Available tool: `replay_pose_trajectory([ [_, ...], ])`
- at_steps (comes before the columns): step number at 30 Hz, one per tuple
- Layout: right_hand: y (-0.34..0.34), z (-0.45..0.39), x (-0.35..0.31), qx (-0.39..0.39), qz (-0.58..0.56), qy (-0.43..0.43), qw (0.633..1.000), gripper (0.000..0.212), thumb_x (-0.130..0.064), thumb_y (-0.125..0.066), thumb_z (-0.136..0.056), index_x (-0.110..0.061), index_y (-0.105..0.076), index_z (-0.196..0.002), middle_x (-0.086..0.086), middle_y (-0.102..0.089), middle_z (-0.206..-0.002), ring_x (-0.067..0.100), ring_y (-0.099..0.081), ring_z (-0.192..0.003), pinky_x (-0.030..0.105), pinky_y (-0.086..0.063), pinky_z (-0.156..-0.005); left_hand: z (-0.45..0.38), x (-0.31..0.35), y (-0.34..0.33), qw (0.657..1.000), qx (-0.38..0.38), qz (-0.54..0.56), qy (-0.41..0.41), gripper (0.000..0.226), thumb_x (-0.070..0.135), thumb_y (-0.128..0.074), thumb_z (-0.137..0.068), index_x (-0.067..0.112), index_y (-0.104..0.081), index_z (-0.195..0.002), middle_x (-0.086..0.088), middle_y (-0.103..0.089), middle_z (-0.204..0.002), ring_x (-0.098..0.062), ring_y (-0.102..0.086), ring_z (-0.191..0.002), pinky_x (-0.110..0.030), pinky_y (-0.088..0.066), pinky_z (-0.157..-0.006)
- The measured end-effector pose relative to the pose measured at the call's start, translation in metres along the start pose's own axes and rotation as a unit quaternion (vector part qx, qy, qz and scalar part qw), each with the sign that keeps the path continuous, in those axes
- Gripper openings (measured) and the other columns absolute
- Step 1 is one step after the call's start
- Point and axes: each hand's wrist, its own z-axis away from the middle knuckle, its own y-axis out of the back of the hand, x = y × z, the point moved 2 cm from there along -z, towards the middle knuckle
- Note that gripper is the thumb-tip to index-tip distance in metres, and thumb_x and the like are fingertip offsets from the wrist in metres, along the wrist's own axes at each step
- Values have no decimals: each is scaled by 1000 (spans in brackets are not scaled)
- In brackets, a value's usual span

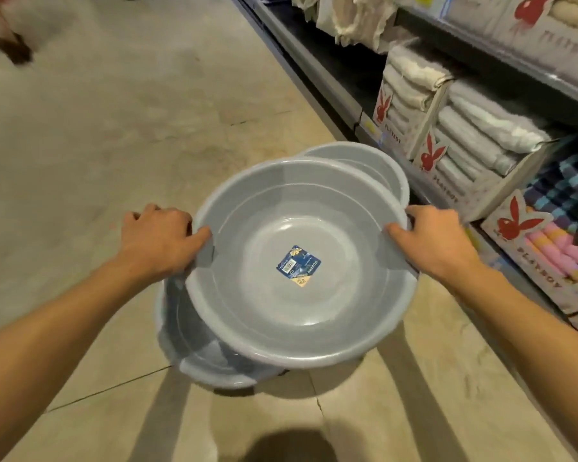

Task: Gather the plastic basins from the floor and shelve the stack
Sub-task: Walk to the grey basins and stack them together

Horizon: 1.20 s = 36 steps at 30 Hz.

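I hold a round grey plastic basin with a blue label on its bottom, above the floor. My left hand grips its left rim and my right hand grips its right rim. A second grey basin lies on the floor under it at the lower left, mostly covered. A third grey basin shows behind the held one, toward the shelves; only its far part is visible.
Store shelving runs along the right with boxed towels and coloured towels. Beige concrete floor spreads to the left. Another person's foot is at the far top left.
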Motion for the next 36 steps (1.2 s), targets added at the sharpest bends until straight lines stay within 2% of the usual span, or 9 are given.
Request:
replay_pose_trajectory([
  [4,-48,-6,-54,-52,-23,31,998,28,-40,-58,-94,-14,-61,-84,9,-63,-74,32,-63,-71,38,-53,-63,36,-64,-17,998,-5,-5,64,47,52,-50,-89,21,-52,-54,-1,-53,-58,-26,-48,-68,-40,-37,-73],
  [9,-96,-9,-80,-93,-5,38,995,29,-42,-56,-93,-15,-53,-83,16,-58,-84,41,-58,-84,43,-53,-73,64,-102,-49,994,-27,-8,101,45,53,-51,-89,23,-54,-55,2,-55,-57,-18,-47,-61,-39,-34,-70],
  [15,-131,-10,-68,-119,45,39,991,30,-42,-54,-96,-13,-53,-86,22,-68,-96,41,-61,-88,41,-48,-73,74,-98,-94,991,-77,-12,108,43,59,-44,-90,25,-59,-68,4,-58,-72,-23,-53,-77,-39,-32,-74],
  [18,-142,-12,-61,-123,63,38,990,36,-41,-54,-96,-8,-64,-103,21,-70,-104,42,-63,-97,42,-51,-79,73,-94,-109,988,-112,-23,106,45,62,-37,-90,28,-60,-73,5,-57,-74,-21,-54,-80,-39,-33,-75],
  [20,-148,-13,-60,-131,66,34,989,38,-41,-53,-96,-10,-65,-115,19,-70,-108,42,-63,-101,43,-51,-80,71,-95,-117,986,-125,-28,110,46,63,-34,-91,29,-59,-73,5,-57,-75,-21,-54,-80,-39,-32,-75],
  [23,-156,-15,-60,-135,80,43,987,39,-41,-53,-96,-11,-63,-119,18,-69,-114,43,-63,-104,44,-53,-84,68,-98,-127,984,-130,-26,116,47,63,-33,-92,28,-56,-71,6,-55,-72,-20,-53,-77,-39,-32,-74],
  [29,-170,-16,-51,-122,96,42,987,34,-40,-53,-98,-7,-62,-103,19,-71,-104,42,-66,-94,41,-48,-74,67,-93,-145,981,-135,30,135,45,59,-36,-96,25,-45,-67,4,-53,-67,-23,-53,-69,-40,-35,-73],
  [32,-174,-15,-50,-115,95,27,988,34,-41,-53,-98,-8,-60,-102,20,-70,-103,43,-65,-94,39,-38,-69,66,-92,-148,979,-136,51,142,42,55,-37,-97,24,-43,-69,4,-53,-66,-23,-53,-67,-39,-36,-72],
  [36,-174,-15,-48,-126,90,18,988,40,-49,-51,-98,-10,-59,-105,19,-70,-105,43,-65,-96,39,-40,-69,69,-88,-150,974,-151,71,154,39,53,-36,-98,24,-44,-73,5,-54,-68,-21,-53,-67,-39,-37,-73],
])
